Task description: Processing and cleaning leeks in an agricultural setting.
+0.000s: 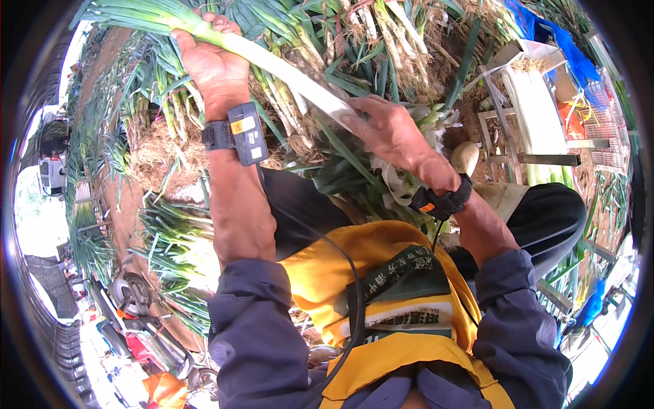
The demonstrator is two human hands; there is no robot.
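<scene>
the left hand (211, 65) has its fingers wrapped round the green end of the long white-stalked leek (272, 65), held above the heap of rooted leeks (354, 48), while the right hand (388, 129) pinches its white end, where a wet peel could likely slip or tear.

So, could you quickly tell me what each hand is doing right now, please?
Left hand: closed around the green end of a long leek.
Right hand: fingers wrapped on the white end of the same leek.
</scene>
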